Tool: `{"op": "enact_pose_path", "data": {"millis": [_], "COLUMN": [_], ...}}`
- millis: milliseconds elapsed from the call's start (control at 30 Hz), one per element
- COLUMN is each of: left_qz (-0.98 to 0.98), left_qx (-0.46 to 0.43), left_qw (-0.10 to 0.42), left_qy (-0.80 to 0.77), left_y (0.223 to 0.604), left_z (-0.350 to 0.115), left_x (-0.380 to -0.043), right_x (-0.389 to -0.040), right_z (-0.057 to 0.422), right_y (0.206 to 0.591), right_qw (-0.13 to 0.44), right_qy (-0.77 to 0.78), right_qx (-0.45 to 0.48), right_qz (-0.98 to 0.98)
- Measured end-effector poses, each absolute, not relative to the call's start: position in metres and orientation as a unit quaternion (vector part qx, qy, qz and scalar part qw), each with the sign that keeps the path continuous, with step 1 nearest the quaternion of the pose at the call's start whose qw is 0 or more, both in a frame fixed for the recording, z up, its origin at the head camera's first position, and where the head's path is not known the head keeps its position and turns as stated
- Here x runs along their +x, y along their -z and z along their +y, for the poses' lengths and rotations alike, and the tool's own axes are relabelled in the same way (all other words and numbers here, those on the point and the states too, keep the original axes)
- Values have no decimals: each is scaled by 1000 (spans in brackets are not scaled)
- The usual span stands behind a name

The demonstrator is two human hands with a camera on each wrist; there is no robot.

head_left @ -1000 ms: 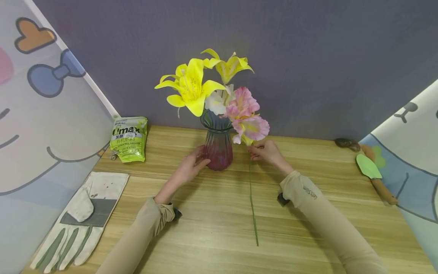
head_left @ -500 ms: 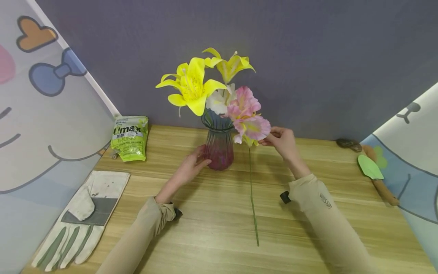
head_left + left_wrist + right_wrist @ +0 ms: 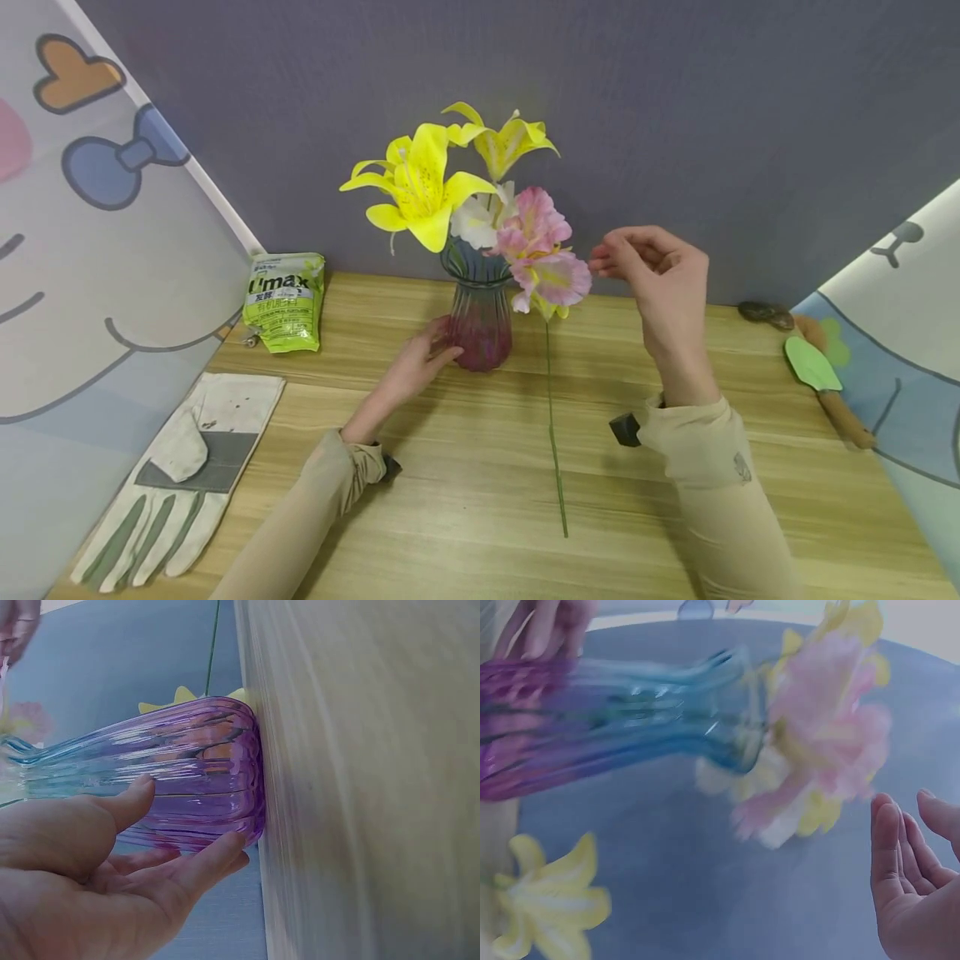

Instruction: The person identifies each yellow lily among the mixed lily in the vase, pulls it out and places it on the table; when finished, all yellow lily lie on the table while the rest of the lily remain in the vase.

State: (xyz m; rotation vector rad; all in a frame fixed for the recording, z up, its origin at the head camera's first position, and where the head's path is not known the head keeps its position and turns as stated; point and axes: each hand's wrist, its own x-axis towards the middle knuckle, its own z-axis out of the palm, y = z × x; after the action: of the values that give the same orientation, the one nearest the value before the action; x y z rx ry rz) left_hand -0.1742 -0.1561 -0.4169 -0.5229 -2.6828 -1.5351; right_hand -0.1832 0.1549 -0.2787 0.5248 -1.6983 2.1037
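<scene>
A ribbed glass vase [image 3: 480, 333], fading from blue at the neck to pink-purple at the base, stands upright on the table. My left hand [image 3: 414, 364] holds its lower part, thumb [image 3: 135, 801] on one side and fingers beneath in the left wrist view. Above the rim show two yellow lilies [image 3: 416, 193], a white flower [image 3: 472, 223] and a pink flower [image 3: 557, 279] leaning right. My right hand [image 3: 672, 292] is raised beside the pink petals, fingers loosely bent and holding nothing. Another yellow lily [image 3: 551, 900] lies low by the vase, its green stem [image 3: 553, 429] pointing toward me.
At the left are a green fertilizer bag [image 3: 285, 304] and a white-and-grey work glove [image 3: 198, 458]. A small green trowel [image 3: 813, 367] with a wooden handle lies at the right, near a dark stone [image 3: 765, 315]. A grey wall [image 3: 675, 125] rises behind the table.
My right hand has moved from the base of the pink flower up and right, away from the petals. The left hand and the vase have stayed in place.
</scene>
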Motion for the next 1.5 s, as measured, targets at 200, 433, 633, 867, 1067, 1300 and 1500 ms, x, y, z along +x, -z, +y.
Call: {"op": "enact_pose_path", "data": {"millis": [200,433,633,867,1067,1300,1500], "left_qz": [-856,-858,-858,-859,-861,-860,-862], "left_qx": [-166,-164,-164,-158,-159,-163,-159], "left_qw": [9,11,11,1,0,0,-8], "left_qy": [490,486,486,488,484,483,481], "left_y": [417,417,417,417,416,416,415], "left_z": [-155,-155,-155,-155,-155,-156,-155], "left_x": [-174,-173,-173,-173,-172,-172,-172], "right_x": [-159,-139,-135,-132,-139,-154,-166], "right_z": [136,108,82,58,44,33,28], "right_y": [260,254,257,261,267,271,273], "right_qw": [194,176,193,190,231,275,289], "right_qy": [-731,-704,-648,-609,-552,-488,-459], "right_qx": [228,282,325,345,350,332,318], "right_qz": [-613,-628,-661,-688,-721,-759,-777]}}
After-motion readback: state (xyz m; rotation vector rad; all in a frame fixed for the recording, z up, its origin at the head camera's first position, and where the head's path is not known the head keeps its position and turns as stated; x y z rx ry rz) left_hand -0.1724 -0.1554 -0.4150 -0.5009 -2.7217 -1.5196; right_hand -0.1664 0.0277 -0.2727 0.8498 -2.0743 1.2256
